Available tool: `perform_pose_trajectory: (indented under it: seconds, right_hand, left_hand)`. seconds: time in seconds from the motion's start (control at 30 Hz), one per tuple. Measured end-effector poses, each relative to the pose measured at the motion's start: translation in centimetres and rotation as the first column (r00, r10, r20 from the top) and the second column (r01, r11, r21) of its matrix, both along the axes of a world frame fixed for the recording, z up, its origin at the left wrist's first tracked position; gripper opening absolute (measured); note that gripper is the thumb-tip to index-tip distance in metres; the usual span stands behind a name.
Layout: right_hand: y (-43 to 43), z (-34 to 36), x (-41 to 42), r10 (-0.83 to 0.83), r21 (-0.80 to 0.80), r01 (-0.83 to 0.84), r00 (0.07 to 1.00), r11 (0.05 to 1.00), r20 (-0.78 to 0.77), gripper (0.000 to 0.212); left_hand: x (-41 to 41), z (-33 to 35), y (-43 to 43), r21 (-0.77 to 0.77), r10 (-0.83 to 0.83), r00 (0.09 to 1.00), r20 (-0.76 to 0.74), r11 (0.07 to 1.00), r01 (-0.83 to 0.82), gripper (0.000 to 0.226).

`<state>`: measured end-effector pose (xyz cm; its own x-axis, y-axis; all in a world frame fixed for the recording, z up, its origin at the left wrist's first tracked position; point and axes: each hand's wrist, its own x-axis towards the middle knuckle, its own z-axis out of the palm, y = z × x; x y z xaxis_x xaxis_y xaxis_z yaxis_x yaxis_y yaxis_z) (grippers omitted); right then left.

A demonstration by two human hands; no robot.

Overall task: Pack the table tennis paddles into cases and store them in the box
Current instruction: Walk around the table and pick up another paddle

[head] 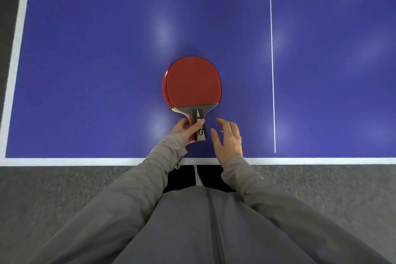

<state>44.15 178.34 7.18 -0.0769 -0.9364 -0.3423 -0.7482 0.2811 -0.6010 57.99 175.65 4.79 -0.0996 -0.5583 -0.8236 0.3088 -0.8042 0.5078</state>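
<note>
The left hand [184,129] grips the handle of the stacked red paddles [192,82] lying flat on the blue table [96,60] near its front edge — the right hand [228,139] hovers just beside, fingers spread, holding nothing.

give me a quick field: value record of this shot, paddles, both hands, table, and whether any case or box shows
paddles: two stacked paddles, red rubber up, lower one peeking out along the left edge
handle: points toward the person
left hand: left hand with fingers closed on the handle
right hand: right hand open, just right of the handle, not touching it
surface: blue table tennis table, white edge lines and centre line
clothing: grey sleeves, zipped grey jacket
case: none in view
box: none in view
</note>
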Motion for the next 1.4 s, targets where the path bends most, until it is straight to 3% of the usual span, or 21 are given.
perform_pose_trajectory:
  seconds: [0.07,0.13,0.27,0.37,0.47,0.6,0.73,0.9,1.27,1.4]
  right_hand:
    - [0.6,-0.2,-1.5,0.048,-0.014,-0.050,0.991,0.999,-0.128,0.046]
    - [1.3,-0.7,-3.1,0.149,0.057,-0.138,0.946,0.989,-0.287,0.054]
    - [3.2,-2.0,-5.9,0.354,0.260,-0.257,0.813,0.931,-0.463,0.064]
    - [4.9,-2.7,-7.2,0.406,0.356,-0.246,0.766,0.901,-0.498,0.066]
    - [6.4,-2.7,-8.0,0.425,0.393,-0.237,0.748,0.889,-0.510,0.067]
    - [8.0,-2.1,-9.3,0.338,0.368,-0.162,0.806,0.916,-0.485,0.067]
    - [10.5,-1.7,-12.3,0.133,0.317,0.012,0.891,0.948,-0.434,0.066]
    - [15.7,-2.3,-18.2,-0.034,0.363,0.192,0.916,0.912,-0.399,0.065]
    - [33.1,-4.1,-36.4,-0.282,0.557,0.444,0.891,0.702,-0.355,0.059]
    - [38.9,-4.2,-41.3,-0.428,0.592,0.566,0.823,0.573,-0.373,0.059]
  left_hand:
    - [-0.4,-0.3,-0.3,-0.037,-0.074,0.956,0.283,0.995,0.088,0.027]
    - [-0.5,-0.2,-0.5,-0.065,-0.046,0.911,0.410,0.995,0.079,0.033]
    - [0.3,-0.1,-0.5,-0.094,-0.002,0.933,0.361,0.995,0.038,0.028]
    - [1.2,-0.1,0.3,-0.127,-0.076,0.913,0.400,0.982,0.137,0.013]
    - [1.4,0.5,0.9,-0.152,-0.189,0.889,0.417,0.950,0.273,0.014]
    - [-0.8,1.9,1.2,-0.182,-0.315,0.856,0.410,0.891,0.415,0.013]
    - [-5.1,3.0,2.0,-0.159,-0.427,0.797,0.428,0.832,0.531,0.010]
    - [-12.5,3.7,4.0,-0.168,-0.520,0.710,0.475,0.738,0.653,0.013]
    - [-34.7,6.6,13.2,-0.130,-0.666,0.622,0.412,0.632,0.764,0.013]
    - [-41.6,7.4,16.1,-0.149,-0.734,0.523,0.434,0.514,0.845,0.011]
